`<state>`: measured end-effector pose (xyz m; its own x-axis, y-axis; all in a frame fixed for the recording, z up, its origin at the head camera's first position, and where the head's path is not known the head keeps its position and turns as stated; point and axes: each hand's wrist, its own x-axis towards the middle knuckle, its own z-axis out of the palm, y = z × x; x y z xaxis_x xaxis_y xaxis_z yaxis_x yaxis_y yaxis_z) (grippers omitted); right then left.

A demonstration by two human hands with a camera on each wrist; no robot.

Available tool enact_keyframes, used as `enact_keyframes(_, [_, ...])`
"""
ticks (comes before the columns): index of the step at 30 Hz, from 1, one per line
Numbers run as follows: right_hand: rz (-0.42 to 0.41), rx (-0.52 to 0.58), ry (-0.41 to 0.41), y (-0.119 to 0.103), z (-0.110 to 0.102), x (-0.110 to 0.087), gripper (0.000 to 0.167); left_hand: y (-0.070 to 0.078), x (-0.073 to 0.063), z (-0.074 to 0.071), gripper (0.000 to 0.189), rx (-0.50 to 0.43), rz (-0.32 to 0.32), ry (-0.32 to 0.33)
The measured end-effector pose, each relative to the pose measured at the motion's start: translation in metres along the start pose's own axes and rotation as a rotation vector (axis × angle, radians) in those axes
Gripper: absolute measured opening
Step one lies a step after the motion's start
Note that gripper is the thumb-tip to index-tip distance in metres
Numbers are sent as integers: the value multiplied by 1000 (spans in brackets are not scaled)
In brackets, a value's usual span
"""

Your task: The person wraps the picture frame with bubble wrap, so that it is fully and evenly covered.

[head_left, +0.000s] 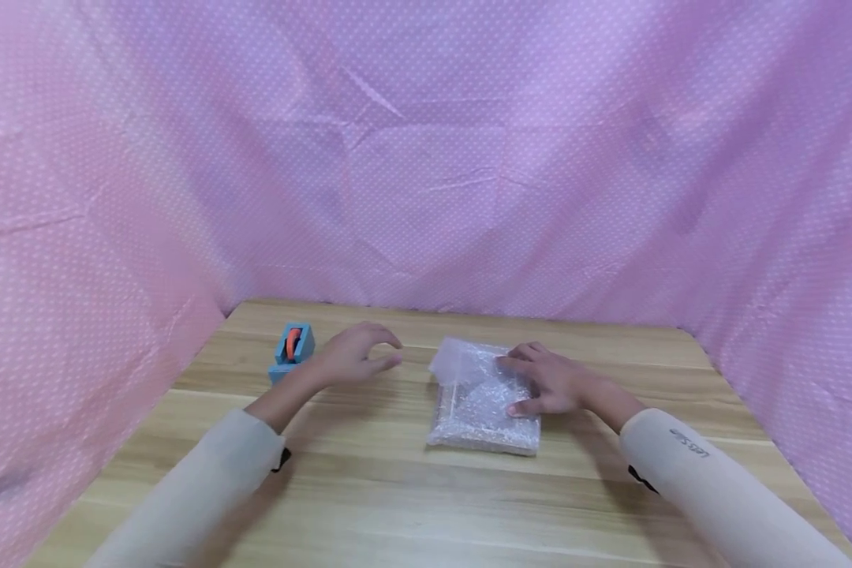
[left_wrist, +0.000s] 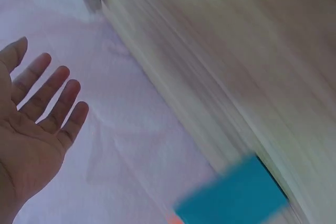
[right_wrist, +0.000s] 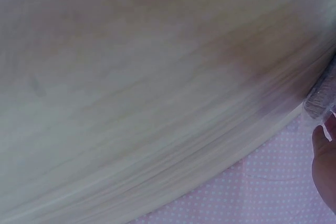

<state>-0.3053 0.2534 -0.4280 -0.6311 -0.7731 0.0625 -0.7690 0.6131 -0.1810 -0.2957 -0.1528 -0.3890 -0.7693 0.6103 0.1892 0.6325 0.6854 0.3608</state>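
my right hand (head_left: 555, 383) lay flat, fingers spread, on the bubble-wrap package (head_left: 481, 398) at the middle of the wooden table (head_left: 397, 489). my left hand (head_left: 355, 355) hovered empty, fingers loosely curled, beside the blue tape dispenser (head_left: 293, 350).

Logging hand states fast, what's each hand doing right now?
Left hand: open, empty, beside the tape dispenser.
Right hand: open, fingers pressing flat on the bubble-wrapped package.
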Motion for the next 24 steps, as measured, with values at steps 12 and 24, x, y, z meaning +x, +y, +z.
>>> enact_keyframes(12, [0,0,16,1,7,-2,91,-57,-73,-42,24,2,-220,166])
enact_keyframes(24, [24,-9,-10,2,5,-1,93,-81,-118,-62,37,1,-417,172])
